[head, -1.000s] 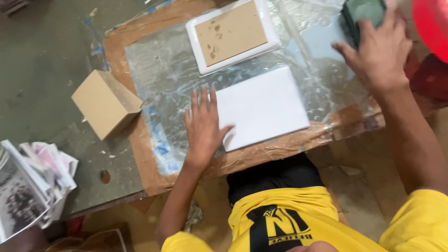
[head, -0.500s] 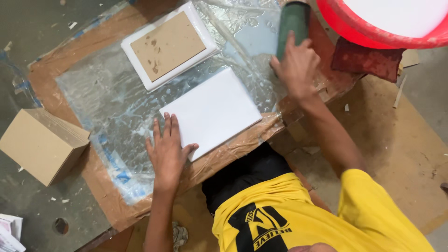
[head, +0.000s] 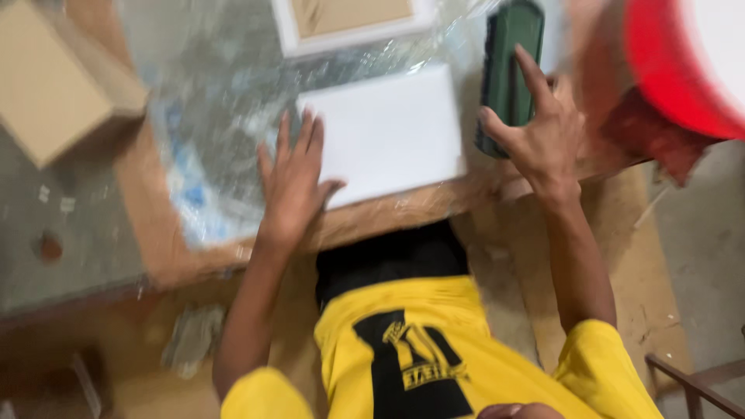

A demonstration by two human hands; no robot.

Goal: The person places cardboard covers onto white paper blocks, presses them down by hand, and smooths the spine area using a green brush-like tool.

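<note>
White tile (head: 392, 132): flat rectangle, lying on the plastic-covered board (head: 209, 140), serving as landmark for this entry. Left hand (head: 293, 182): resting at the tile's left edge, fingers spread wide, palm pressing flat, thumb overlapping the tile's lower left corner. Right hand (head: 539, 128): sitting just right of the tile, curling over a dark green block (head: 508, 70), thumb on the block's near side and forefinger lying along its top; the block is standing lengthwise beside the tile's right edge. Framed tan panel (head: 349, 19): white-bordered, lying just beyond the tile, partly cut off by the picture's top. Cardboard box (head: 58, 81): plain brown, sitting well left of the tile, off the board. Red tub (head: 671, 66): round, standing far right of the tile, past the green block. Change from half a second ago: the view is sitting closer and blurrier; the right hand is gripping lower on the block; the left hand is staying spread in place.
</note>
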